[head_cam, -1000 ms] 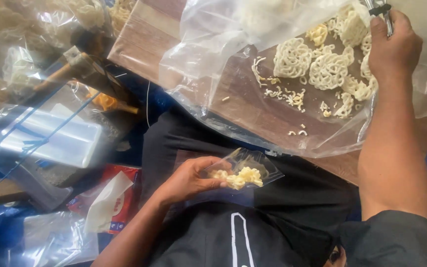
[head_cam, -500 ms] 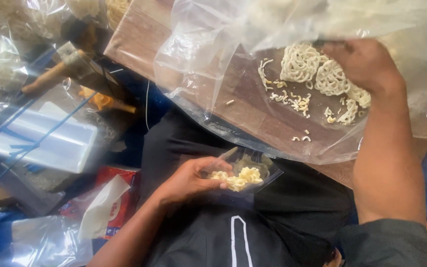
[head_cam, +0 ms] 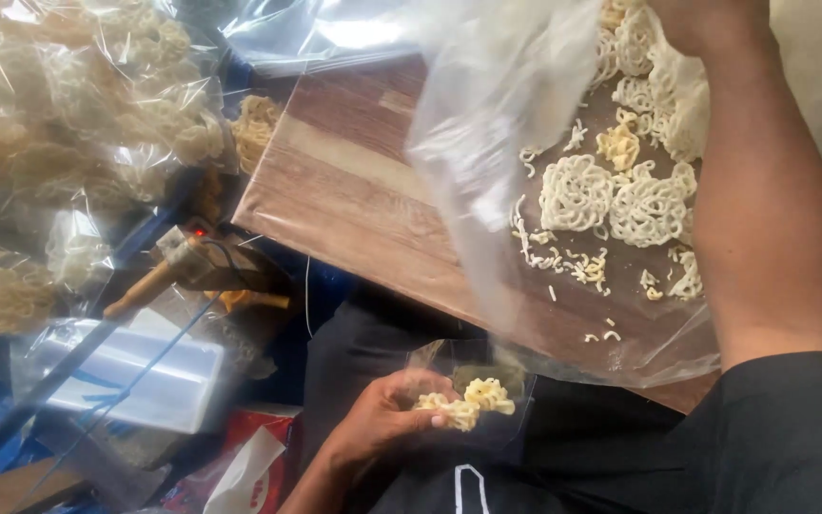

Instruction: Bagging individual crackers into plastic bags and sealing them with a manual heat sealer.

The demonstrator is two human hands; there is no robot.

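**Operator:** While I look down from the head camera, the left hand (head_cam: pixel 382 419) is clenched around a small clear bag (head_cam: pixel 473 390) held over the lap, thumb and fingers pinching its near edge. A few yellowish crackers (head_cam: pixel 468 402) sit inside it, right against the fingertips.

**Partner:** And the other hand?

**Operator:** I see the right hand (head_cam: pixel 715 19) only partly, at the top edge of the view. It reaches into the large clear bag (head_cam: pixel 516 124), but I cannot tell whether it grips anything, since the fingers are cut off.

**Partner:** Where do the loose crackers lie?

**Operator:** Taking the wooden board (head_cam: pixel 363 190) as my mark: pale lacy crackers (head_cam: pixel 611 195) lie on its right half, inside the large bag, just beside the right forearm and well above the left hand. Crumbs are scattered below them on the same board.

**Partner:** Anything else around it?

**Operator:** Left of the board I see stacked filled bags (head_cam: pixel 68 105) of the same crackers. Just off the board's lower left corner lies a wooden-handled tool (head_cam: pixel 187 262), and below that a pile of flat empty bags (head_cam: pixel 126 371).
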